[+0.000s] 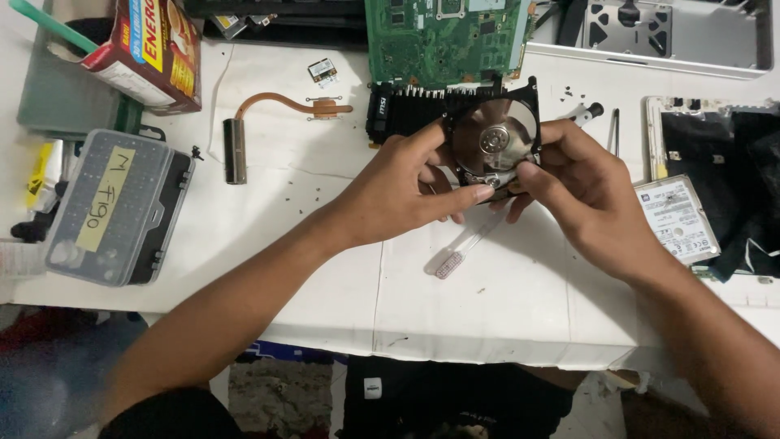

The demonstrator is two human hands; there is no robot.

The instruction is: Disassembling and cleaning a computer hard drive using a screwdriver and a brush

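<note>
Nearest the camera, both hands are gripping an opened hard disk drive [493, 142] above the white table [487, 317]: the left hand [402, 191] is clasping its left edge, thumb lying along the bottom, while the right hand [589, 191] is pinching its right side. Just beneath, a clear-handled tool [461, 250] is lying on the table. Further out, a grey screwdriver-bit case [114, 207] is sitting far left, a closed hard drive [677, 218] right, a copper heat pipe [280, 110] beyond, and a green circuit board [447, 36] at the back.
</note>
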